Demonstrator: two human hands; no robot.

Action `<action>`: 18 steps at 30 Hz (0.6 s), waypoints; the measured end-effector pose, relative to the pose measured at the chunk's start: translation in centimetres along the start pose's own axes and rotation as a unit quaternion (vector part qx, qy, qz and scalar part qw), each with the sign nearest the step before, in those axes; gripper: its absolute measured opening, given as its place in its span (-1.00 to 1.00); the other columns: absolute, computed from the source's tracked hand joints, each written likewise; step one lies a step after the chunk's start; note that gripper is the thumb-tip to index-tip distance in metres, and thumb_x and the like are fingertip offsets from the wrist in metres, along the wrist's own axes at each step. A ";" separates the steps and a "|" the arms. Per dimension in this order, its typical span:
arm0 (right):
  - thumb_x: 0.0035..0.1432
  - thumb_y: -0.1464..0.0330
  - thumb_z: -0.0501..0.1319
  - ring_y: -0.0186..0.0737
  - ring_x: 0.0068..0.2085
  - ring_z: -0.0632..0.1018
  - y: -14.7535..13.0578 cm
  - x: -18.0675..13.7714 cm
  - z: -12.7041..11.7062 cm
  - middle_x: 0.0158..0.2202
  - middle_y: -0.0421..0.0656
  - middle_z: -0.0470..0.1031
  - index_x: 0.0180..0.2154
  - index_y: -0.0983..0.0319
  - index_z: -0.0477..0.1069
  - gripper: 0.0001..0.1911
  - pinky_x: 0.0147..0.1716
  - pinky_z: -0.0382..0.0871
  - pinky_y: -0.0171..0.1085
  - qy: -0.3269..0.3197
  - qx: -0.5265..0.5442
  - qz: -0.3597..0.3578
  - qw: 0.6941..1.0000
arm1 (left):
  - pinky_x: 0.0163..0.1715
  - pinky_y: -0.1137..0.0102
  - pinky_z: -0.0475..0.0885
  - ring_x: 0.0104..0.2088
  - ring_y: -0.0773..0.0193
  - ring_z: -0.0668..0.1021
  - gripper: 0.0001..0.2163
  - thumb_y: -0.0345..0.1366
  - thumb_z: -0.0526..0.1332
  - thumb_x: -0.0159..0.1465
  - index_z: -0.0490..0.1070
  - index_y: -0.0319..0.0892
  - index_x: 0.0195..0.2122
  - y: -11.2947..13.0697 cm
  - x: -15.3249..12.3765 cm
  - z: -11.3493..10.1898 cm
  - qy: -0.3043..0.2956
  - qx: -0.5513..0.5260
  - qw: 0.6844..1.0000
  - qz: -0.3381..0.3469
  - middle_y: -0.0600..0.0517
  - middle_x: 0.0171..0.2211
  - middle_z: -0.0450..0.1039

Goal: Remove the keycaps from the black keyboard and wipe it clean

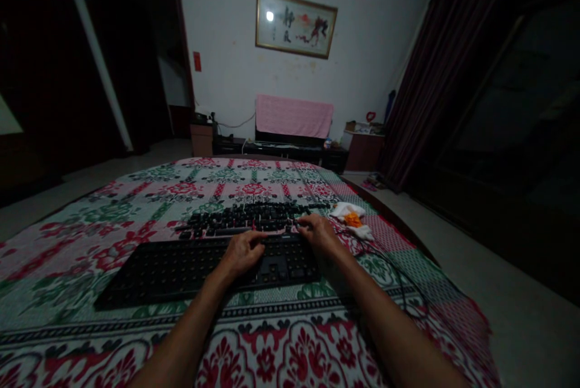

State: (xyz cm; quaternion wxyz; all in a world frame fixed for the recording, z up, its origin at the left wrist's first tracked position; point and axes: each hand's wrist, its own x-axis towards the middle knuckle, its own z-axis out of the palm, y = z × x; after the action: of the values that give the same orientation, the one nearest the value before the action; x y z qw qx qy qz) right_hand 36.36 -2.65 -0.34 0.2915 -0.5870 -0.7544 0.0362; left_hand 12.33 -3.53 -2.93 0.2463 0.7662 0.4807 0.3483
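A black keyboard base [181, 267] stripped of its keycaps lies slightly slanted on the patterned cloth, its rows of key sockets showing. My left hand [244, 252] rests on its upper middle, thumb and forefinger apart and the other fingers partly hidden. Behind the base, many loose black keycaps [235, 219] are laid out in rough rows. Past the base's upper right corner, my right hand [317, 231] reaches to the right end of these rows. Its fingertips are drawn together at a keycap, which is too small and dark to see clearly.
A flowered cloth [267, 345] covers the table. To the right of my right hand lies a crumpled white and orange cloth [352, 219], with a black cable [403, 279] looping nearby. Further back, a pink towel [294, 116] hangs over a screen on a low cabinet.
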 end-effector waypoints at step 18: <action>0.01 0.41 0.21 -0.23 -0.24 0.46 1.4 2.6 1.1 -0.30 -0.16 0.50 -0.25 0.14 0.53 -0.78 -0.28 0.23 -0.38 -0.093 -0.075 -0.018 0.993 | -0.23 0.40 0.39 -0.28 0.22 0.53 -0.70 -0.33 0.13 0.05 0.51 -0.21 -0.21 -0.5 0.1 0.1 -0.012 -0.011 1.000 -0.007 -0.03 -0.28 0.54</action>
State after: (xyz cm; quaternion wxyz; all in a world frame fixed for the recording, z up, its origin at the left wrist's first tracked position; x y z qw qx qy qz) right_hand 36.73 0.47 -0.75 0.1756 -0.5878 -0.7892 0.0286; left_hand 12.16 -3.24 -3.31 0.2627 0.7642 0.4792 0.3426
